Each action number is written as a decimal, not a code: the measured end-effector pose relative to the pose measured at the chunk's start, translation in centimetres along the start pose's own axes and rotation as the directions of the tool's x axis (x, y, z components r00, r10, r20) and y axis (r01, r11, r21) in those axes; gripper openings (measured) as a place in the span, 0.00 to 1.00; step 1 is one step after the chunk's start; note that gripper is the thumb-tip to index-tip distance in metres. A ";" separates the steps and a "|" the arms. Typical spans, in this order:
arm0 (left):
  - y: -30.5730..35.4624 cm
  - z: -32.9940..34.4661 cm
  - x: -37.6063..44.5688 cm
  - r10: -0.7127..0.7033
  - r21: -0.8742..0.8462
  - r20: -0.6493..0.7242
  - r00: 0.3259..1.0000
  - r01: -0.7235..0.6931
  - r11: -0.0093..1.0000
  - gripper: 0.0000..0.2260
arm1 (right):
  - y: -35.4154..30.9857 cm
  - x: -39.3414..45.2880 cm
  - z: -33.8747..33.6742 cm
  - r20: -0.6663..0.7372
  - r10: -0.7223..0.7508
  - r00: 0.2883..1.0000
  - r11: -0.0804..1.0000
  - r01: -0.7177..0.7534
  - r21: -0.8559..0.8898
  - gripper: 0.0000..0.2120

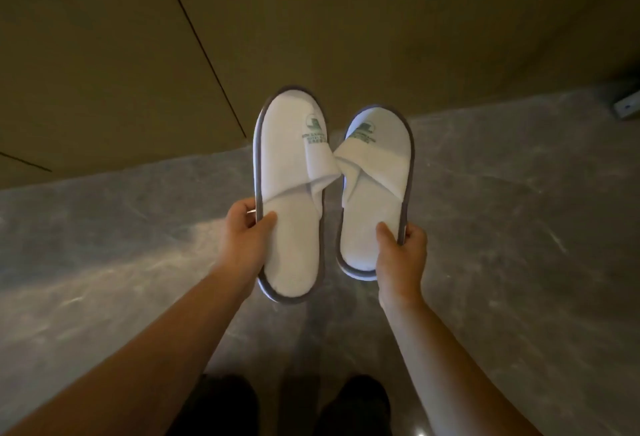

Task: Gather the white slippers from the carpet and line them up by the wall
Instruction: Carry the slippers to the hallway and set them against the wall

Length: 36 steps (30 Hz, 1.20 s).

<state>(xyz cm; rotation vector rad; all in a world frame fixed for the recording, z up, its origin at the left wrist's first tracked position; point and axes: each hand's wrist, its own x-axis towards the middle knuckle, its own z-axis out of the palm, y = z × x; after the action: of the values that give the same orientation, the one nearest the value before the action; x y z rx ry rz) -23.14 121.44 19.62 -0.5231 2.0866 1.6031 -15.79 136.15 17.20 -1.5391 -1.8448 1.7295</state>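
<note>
Two white slippers with grey edging and a green logo on the toe hang in the air side by side, toes pointing toward the wall. My left hand (247, 233) grips the outer edge of the left slipper (291, 193) near its heel, thumb on the insole. My right hand (401, 248) pinches the right slipper (375, 189) the same way at its outer edge. Their toe flaps touch in the middle.
The beige panelled wall (311, 19) with a dark seam rises ahead, meeting a grey marbled floor (502, 227). My two dark shoes (353, 408) stand at the bottom edge. A small grey object (627, 106) sits at the wall base, far right.
</note>
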 end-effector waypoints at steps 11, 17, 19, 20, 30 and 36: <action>-14.0 5.5 15.6 0.081 0.032 -0.018 0.997 -0.081 0.996 0.04 | 15.3 16.9 7.6 -0.166 0.035 0.986 0.999 -0.029 0.036 0.21; -14.9 4.5 15.7 0.038 -0.031 -0.007 0.999 -0.038 0.999 0.04 | 15.3 14.8 8.1 -0.089 -0.226 0.970 0.908 0.177 -0.379 0.36; -15.0 4.2 15.6 0.017 -0.081 0.017 1.000 -0.015 0.997 0.04 | 14.9 12.9 9.4 0.058 -0.195 0.979 0.952 0.203 -0.229 0.30; -15.1 4.1 15.7 0.016 -0.103 0.032 0.999 -0.012 0.995 0.04 | 14.7 12.0 10.4 0.167 -0.143 0.975 0.978 0.166 -0.130 0.26; -17.9 -1.8 18.3 0.036 0.106 0.088 0.995 -0.045 0.993 0.21 | 15.4 8.0 17.3 0.439 -0.074 0.896 0.991 0.116 -0.069 0.19; -22.8 -8.4 21.1 0.147 0.727 0.128 0.981 -0.193 0.659 0.35 | 18.1 7.8 20.5 0.485 -0.089 0.870 0.946 0.226 -0.232 0.16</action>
<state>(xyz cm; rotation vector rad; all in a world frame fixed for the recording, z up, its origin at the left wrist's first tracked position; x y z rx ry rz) -28.93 107.10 -8.60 0.0168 2.5436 0.6859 -24.18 125.29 -7.69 -1.0547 -2.4690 1.9518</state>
